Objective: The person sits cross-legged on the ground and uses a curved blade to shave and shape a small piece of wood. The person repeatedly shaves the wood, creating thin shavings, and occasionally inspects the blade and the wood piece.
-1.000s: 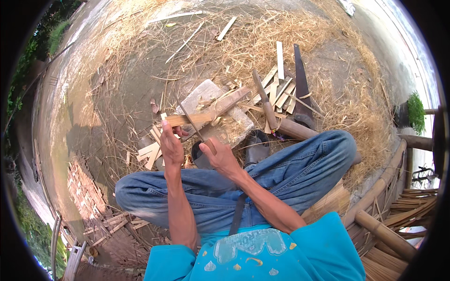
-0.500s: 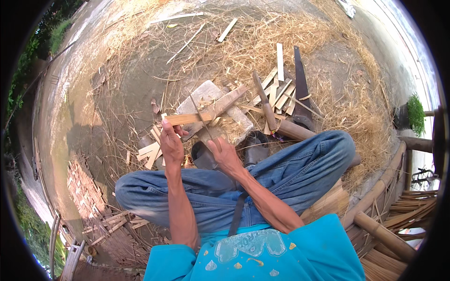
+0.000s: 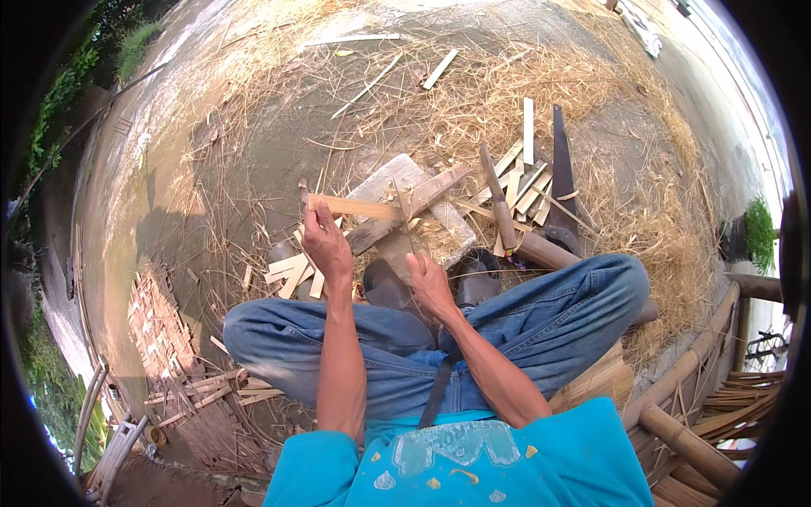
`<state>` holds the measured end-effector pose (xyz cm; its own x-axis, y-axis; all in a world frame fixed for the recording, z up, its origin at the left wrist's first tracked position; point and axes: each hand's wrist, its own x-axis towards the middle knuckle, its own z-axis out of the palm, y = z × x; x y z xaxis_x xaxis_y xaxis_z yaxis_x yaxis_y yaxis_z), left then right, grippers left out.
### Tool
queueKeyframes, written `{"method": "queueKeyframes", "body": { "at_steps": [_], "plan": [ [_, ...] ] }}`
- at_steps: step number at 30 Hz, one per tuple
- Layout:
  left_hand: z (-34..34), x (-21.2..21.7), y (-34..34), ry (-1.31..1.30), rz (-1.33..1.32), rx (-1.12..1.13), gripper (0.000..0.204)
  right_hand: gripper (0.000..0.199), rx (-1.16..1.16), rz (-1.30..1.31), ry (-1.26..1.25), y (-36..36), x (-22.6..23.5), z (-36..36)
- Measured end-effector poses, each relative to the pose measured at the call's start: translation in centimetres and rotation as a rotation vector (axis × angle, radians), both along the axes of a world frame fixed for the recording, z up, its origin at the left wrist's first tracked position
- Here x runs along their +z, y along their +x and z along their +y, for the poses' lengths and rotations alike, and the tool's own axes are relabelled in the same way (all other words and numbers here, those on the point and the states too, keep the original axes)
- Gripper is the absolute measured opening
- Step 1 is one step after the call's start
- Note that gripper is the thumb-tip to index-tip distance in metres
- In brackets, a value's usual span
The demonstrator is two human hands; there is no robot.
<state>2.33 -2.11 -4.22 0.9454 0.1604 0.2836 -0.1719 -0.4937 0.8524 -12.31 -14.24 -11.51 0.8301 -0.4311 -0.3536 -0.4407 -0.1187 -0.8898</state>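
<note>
My left hand [image 3: 328, 242] is closed around the near-left end of a flat bamboo strip [image 3: 359, 207]. The strip's other end rests on a wooden plank [image 3: 441, 182], which lies slanted over a pale stone slab [image 3: 395, 171]. My right hand [image 3: 431, 284] is wrapped round the handle of a knife, most of it hidden in the fist. The thin knife blade [image 3: 402, 203] points away from me and crosses the strip's right end, over the plank. Both hands are above my dark shoes, between my bent knees.
Cut bamboo strips [image 3: 296, 269] lie beside my left hand, and more strips [image 3: 525, 188] are heaped at right. A handsaw [image 3: 561, 169] and a wooden mallet-like tool [image 3: 498, 198] lie by that heap. Shavings [image 3: 541, 80] cover the ground. A bamboo frame [image 3: 688, 355] stands at far right.
The knife blade has swung rightward along the strip to its right end and stands straighter. My left hand and the strip have shifted slightly. The whole view has moved a little.
</note>
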Motion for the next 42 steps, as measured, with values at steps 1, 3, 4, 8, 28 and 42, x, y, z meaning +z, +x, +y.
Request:
{"method": "queueKeyframes", "body": {
  "at_steps": [1,3,4,8,28,42],
  "plan": [
    [-0.3,-0.1,0.0,-0.003,-0.033,0.001,0.041,0.051,-0.009,-0.024,-0.025,0.1,-0.3,0.0],
    [0.2,-1.7,0.0,-0.217,0.216,-0.088,0.037,0.050,0.036,0.043,0.072,0.1,1.0,-0.1],
    [0.4,-2.5,-0.1,-0.388,0.335,-0.136,0.037,0.050,0.061,0.077,0.119,0.2,1.9,0.0],
    [-0.6,-3.3,-0.3,-0.660,0.452,-0.254,0.037,0.049,0.016,0.154,0.252,0.3,2.6,0.1],
    [-3.7,3.8,-5.0,-0.468,0.812,-0.661,0.034,0.019,0.336,-0.068,-0.640,3.7,8.3,-9.0],
    [-2.8,3.3,-4.9,-0.394,0.862,-0.734,0.034,0.025,0.113,-0.057,-0.680,3.1,7.3,-11.9]
  ]
}}
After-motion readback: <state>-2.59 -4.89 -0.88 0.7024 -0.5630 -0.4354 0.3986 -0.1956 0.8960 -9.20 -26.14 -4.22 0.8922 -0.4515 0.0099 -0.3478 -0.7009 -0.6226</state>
